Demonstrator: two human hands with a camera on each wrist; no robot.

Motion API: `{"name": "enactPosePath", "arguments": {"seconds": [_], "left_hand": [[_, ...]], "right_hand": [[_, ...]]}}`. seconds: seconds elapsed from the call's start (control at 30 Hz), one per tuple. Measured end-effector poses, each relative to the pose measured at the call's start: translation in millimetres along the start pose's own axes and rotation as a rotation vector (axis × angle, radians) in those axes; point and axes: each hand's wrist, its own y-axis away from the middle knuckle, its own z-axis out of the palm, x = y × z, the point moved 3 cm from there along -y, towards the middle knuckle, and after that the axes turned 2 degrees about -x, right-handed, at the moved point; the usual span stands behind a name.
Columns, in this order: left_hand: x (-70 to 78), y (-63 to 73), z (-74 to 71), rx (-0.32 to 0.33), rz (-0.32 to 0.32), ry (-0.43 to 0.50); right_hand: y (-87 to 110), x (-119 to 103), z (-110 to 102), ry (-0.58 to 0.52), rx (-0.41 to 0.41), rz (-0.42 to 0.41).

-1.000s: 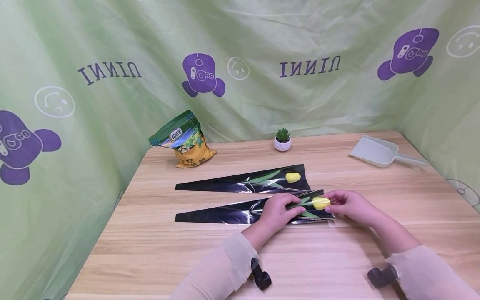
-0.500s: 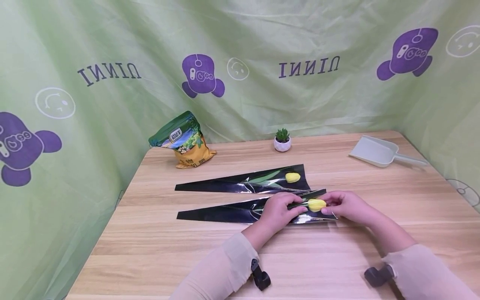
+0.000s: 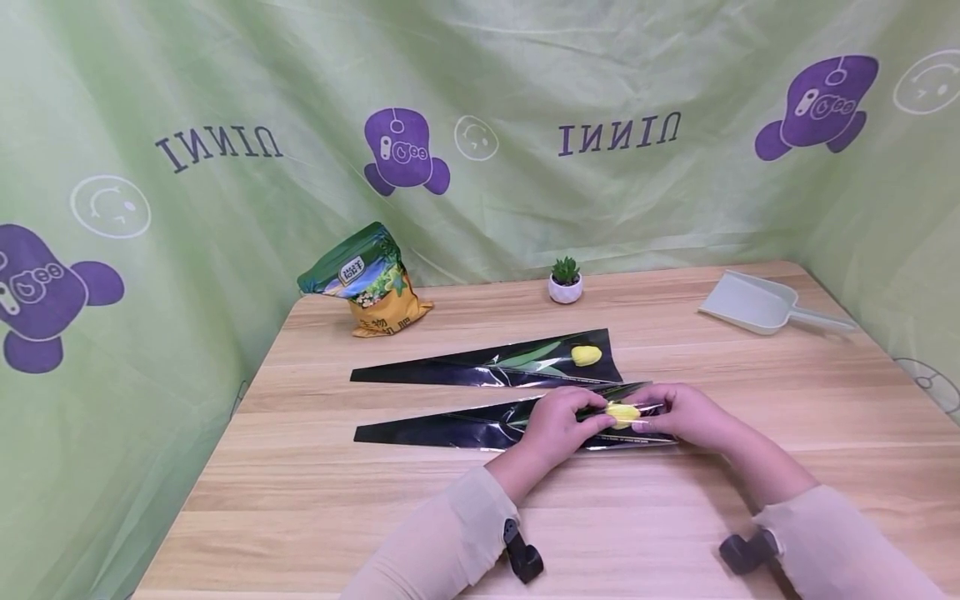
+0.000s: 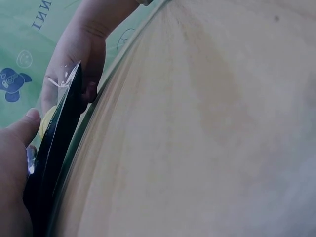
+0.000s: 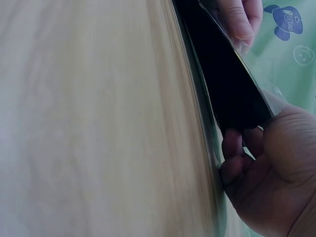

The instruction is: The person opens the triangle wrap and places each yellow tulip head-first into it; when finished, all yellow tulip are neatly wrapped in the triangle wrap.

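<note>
A yellow tulip lies in the nearer black flower sleeve, which has a clear front and tapers to the left. My left hand grips this sleeve just below the bloom, thumb and fingertips on its clear side. At the wide mouth, my right hand reaches in and pinches around the bloom with thumb and fingers. In the left wrist view the bloom shows pale behind the film. The right wrist view shows the dark back of the sleeve; there the bloom is hidden.
Behind lies a second black sleeve with another yellow tulip. A green and orange bag, a small potted succulent and a pale dustpan stand along the back of the wooden table. Green printed cloth hangs around.
My right hand has moved left into the sleeve's mouth, and the tulip's bloom has slid left with it, closer to my left hand. The left hand has stayed almost still.
</note>
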Motion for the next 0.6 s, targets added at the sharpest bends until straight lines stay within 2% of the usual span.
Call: {"name": "enactPosePath", "arguments": {"seconds": [0.37, 0.6], "left_hand": [[-1.3, -0.2, 2.1, -0.026, 0.020, -0.015], [-1.2, -1.1, 3.2, -0.068, 0.040, -0.089]], "right_hand": [[8.2, 2, -7, -0.056, 0.014, 0.042], [12.9, 6, -21, -0.069, 0.073, 0.110]]}}
